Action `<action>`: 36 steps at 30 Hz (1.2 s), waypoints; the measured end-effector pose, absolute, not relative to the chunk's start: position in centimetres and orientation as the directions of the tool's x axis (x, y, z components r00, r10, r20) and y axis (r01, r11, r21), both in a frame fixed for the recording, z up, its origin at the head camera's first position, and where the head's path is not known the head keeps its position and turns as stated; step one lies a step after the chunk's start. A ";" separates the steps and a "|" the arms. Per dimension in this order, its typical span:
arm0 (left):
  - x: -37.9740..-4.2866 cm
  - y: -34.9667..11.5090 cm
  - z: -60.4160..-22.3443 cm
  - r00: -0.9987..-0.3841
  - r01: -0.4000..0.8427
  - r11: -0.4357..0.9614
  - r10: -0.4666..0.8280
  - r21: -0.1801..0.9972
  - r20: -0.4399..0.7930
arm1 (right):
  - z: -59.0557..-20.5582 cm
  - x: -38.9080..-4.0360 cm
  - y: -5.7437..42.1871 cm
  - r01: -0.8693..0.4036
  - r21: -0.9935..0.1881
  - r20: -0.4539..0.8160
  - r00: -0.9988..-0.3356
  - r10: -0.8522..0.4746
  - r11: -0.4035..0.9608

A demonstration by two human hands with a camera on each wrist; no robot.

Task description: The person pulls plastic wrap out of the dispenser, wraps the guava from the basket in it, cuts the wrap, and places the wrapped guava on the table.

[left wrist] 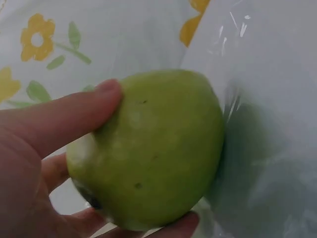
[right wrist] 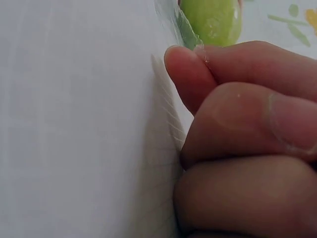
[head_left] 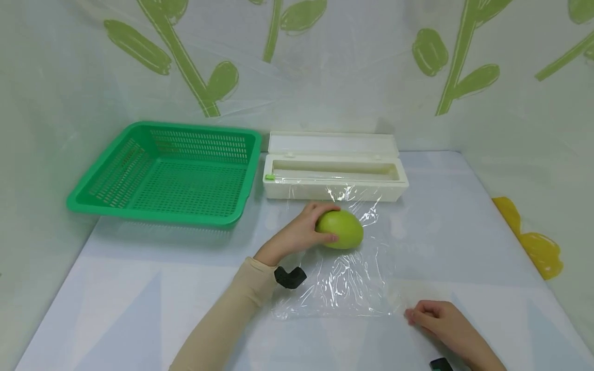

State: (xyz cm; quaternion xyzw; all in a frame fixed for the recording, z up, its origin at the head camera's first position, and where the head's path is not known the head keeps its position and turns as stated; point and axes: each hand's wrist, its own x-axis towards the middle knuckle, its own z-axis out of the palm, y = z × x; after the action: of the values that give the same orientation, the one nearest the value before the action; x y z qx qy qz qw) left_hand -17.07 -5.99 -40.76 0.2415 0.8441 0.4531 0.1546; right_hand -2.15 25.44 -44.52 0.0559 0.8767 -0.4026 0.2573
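My left hand (head_left: 306, 228) grips a smooth, rounded green fruit (head_left: 342, 230) — my right hand (head_left: 443, 323) pinches crinkled film (head_left: 343, 286) toward the surface's (head_left: 464, 242) right edge.

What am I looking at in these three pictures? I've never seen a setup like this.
There is no machine arm here, just a person's two bare hands. The wide picture comes from a camera worn on the head, looking forward and down. The two close-ups come from cameras on the wrists, one for each hand.

On the table stand a green basket and a white box with its lid open. Clear film stretches from the box toward the person.

The left hand grips a green fruit over the film. The right hand appears to pinch the film's near right corner.
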 end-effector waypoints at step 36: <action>-15.7 -4.2 -39.5 -0.834 0.496 0.699 0.549 0.514 0.058 | -43.6 -2.2 27.2 0.231 -0.877 -0.433 -0.759 -0.487 0.420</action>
State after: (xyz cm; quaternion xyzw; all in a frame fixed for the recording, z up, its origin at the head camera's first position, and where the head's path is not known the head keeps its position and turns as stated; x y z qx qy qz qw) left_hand -15.66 -4.17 -39.49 0.2839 0.9205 0.2640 0.0497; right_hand -2.22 27.21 -43.58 -0.0828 0.7723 -0.5319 0.3372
